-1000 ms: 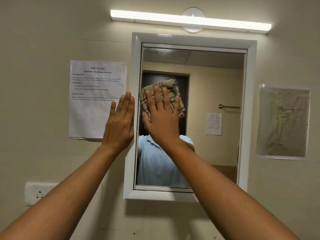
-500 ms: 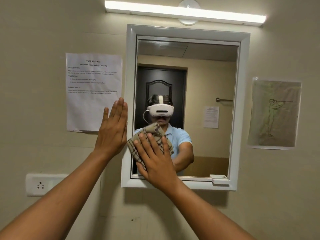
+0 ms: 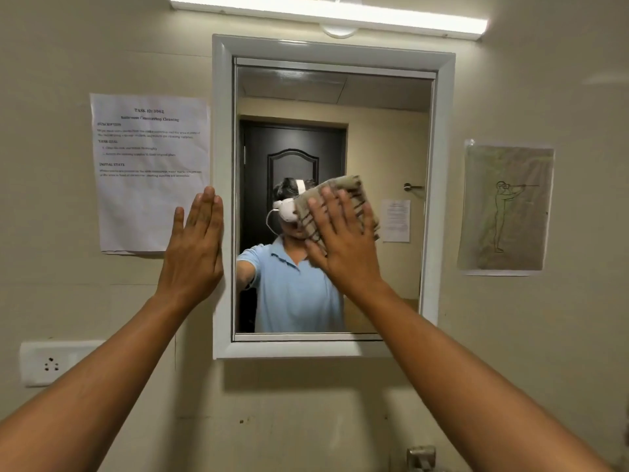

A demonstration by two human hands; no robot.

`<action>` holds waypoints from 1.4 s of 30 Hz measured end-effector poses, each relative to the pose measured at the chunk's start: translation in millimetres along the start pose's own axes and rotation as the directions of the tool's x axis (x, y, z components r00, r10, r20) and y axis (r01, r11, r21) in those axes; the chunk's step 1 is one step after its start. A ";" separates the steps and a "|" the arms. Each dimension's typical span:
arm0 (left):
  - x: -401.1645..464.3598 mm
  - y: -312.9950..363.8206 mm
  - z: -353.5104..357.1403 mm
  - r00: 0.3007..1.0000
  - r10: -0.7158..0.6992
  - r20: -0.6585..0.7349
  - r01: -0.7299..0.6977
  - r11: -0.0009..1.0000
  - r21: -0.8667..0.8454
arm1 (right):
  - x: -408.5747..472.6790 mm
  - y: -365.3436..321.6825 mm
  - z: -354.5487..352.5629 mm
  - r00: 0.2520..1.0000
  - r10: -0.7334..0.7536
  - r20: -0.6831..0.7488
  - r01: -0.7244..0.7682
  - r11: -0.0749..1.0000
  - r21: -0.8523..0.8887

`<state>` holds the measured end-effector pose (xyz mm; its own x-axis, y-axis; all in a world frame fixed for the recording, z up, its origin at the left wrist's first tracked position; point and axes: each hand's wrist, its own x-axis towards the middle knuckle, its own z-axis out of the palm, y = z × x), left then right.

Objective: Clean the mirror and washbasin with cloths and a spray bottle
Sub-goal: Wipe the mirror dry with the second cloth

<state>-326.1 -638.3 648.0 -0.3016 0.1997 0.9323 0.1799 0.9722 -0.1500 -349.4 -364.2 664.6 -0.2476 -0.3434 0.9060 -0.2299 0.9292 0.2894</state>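
Note:
A white-framed mirror [image 3: 439,185] hangs on the beige wall straight ahead. My right hand [image 3: 343,247] lies flat on the glass near its middle and presses a folded beige cloth with dark checks [image 3: 354,190] against it. My left hand [image 3: 195,253] rests flat with fingers together on the wall and the mirror's left frame edge, holding nothing. The mirror reflects a person in a light blue shirt and a dark door behind. No spray bottle or washbasin shows, only a metal tap top [image 3: 422,456] at the bottom edge.
A printed task sheet [image 3: 146,158] is taped left of the mirror, a drawing sheet [image 3: 507,207] to its right. A white wall socket [image 3: 51,362] sits low on the left. A tube light [image 3: 326,13] runs above the mirror.
My right hand swept the cloth from the upper glass down to the lower left corner, then up and right to the middle. My left hand stayed on the frame's left edge.

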 end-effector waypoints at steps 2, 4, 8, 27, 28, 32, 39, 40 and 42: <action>-0.5 0.1 1.6 1.000 -0.003 -0.008 0.003 1.000 -0.012 | -1.9 20.7 -3.2 0.997 0.079 -0.009 -0.079 0.997 0.002; -0.9 -0.4 2.5 1.000 0.000 -0.022 0.000 1.000 -0.015 | -10.6 32.1 -3.0 0.984 0.179 -0.026 -0.178 0.984 0.019; -1.6 -1.1 2.0 1.000 0.005 -0.028 -0.005 1.000 -0.021 | -41.9 30.1 2.8 0.887 0.459 -0.051 -0.455 0.887 0.082; -34.2 -1.4 4.7 0.997 0.051 0.050 -0.046 0.996 -0.082 | -53.3 -105.1 24.9 0.878 0.473 0.069 -0.478 0.873 0.100; -38.9 -1.6 5.7 0.997 0.054 0.060 -0.049 0.994 -0.095 | -46.7 -118.9 25.4 0.900 0.429 0.077 -0.436 0.893 0.110; -65.2 1.3 11.4 0.993 0.058 0.099 -0.044 0.989 -0.138 | -47.7 -159.8 28.6 0.955 0.274 0.111 -0.287 0.950 0.127; -111.2 14.7 29.5 0.992 -0.007 0.126 0.036 0.973 -0.229 | -94.7 -148.3 34.0 0.989 -0.026 0.145 0.013 0.996 0.092; -112.8 16.8 29.5 0.993 -0.023 0.117 0.050 0.971 -0.236 | -97.2 -143.1 34.1 0.989 -0.056 0.140 0.044 0.995 0.089; -114.0 20.6 28.9 0.993 -0.038 0.108 0.064 0.968 -0.244 | -102.1 -129.8 32.8 0.987 -0.089 0.132 0.080 0.994 0.073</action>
<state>-315.0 -637.4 529.1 -0.4078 0.1742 0.8963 0.3836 0.9235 -0.0049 -325.1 -454.3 524.4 -0.3478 -0.4398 0.8280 -0.3173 0.8862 0.3375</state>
